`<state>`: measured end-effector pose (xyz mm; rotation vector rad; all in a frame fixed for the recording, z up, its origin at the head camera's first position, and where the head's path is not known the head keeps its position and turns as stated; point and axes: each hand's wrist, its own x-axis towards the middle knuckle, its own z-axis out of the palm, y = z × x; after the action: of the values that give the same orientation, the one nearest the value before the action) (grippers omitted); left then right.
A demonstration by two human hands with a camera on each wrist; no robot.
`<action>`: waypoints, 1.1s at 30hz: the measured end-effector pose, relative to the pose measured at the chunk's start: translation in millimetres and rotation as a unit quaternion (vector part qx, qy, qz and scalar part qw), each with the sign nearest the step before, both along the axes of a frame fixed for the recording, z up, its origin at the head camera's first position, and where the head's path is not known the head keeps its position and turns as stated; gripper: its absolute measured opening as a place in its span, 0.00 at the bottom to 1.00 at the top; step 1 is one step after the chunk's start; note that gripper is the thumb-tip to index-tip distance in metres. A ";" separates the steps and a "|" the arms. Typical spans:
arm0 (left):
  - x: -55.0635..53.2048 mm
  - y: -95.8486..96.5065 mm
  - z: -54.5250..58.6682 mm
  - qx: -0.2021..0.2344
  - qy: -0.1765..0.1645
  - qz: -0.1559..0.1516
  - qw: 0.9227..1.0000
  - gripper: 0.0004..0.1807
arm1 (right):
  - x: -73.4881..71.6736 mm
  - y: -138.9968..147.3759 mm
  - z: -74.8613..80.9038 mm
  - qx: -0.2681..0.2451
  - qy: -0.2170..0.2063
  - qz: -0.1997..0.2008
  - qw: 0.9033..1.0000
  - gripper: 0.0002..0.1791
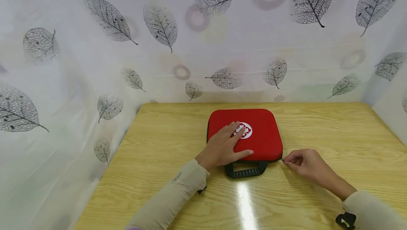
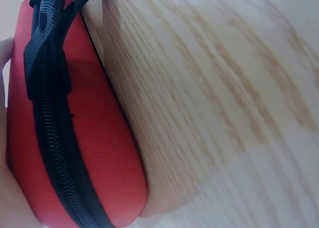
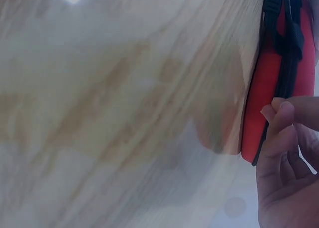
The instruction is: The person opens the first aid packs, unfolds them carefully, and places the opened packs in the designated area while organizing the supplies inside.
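A red zippered first-aid case (image 1: 260, 131) with a white round emblem lies flat on the wooden table. Its black handle (image 1: 245, 172) points toward me. My left hand (image 1: 222, 145) rests spread on the lid, fingers straight, partly over the emblem. At the case's near right corner, my right hand (image 1: 305, 163) pinches the zipper pull (image 1: 282, 159) between thumb and forefinger. In the left wrist view the black zipper (image 2: 55, 143) runs along the case's side with its teeth meshed. The right wrist view has the fingertips (image 3: 284, 106) right at the zipper band.
The wooden table (image 1: 165, 134) reaches to a pale curtain (image 1: 171, 60) printed with leaves, which stands behind it and along both sides. A bright light reflection (image 1: 246, 205) shows on the tabletop. A black wrist device (image 1: 346, 220) sits on the right sleeve.
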<state>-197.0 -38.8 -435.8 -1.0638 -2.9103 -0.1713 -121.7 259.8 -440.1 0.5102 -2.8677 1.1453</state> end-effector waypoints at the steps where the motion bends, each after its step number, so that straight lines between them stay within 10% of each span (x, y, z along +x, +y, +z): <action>1: 0.3 0.0 -0.3 0.000 -0.002 0.000 1.000 0.47 | 0.9 -0.3 -0.6 -0.003 0.001 -0.001 1.000 0.07; 33: -1.4 -0.7 -0.3 -0.007 -0.007 -0.002 1.000 0.48 | 4.9 -9.7 -9.6 -0.046 0.052 0.048 0.996 0.09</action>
<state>-198.4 -39.6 -436.1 -1.0752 -2.9271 -0.1603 -116.8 250.0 -449.6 0.6884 -2.7160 1.2186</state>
